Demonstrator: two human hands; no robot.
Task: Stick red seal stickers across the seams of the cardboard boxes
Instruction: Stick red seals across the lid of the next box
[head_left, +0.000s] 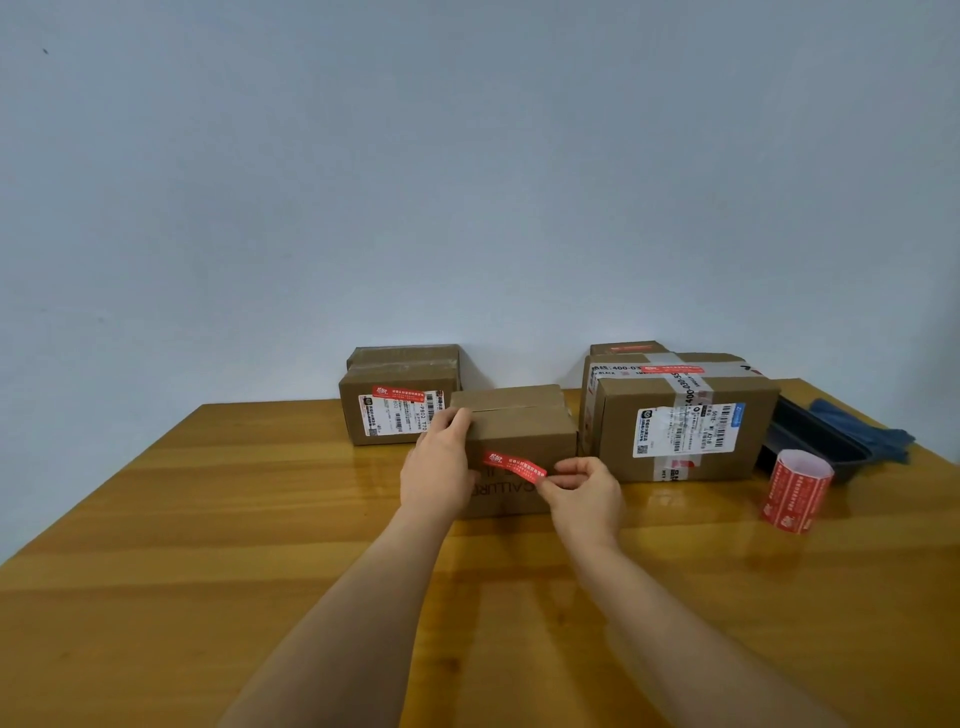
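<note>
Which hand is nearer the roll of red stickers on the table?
The right hand. It pinches a red sticker at the middle box, left of the roll. The left hand grips that box's far side, farther away.

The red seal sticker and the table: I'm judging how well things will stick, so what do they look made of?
The red seal sticker looks like thin glossy paper or film; it bends where the right hand pinches it. The table looks like varnished wood: grain stripes and shiny reflections, though it could be laminate.
</note>
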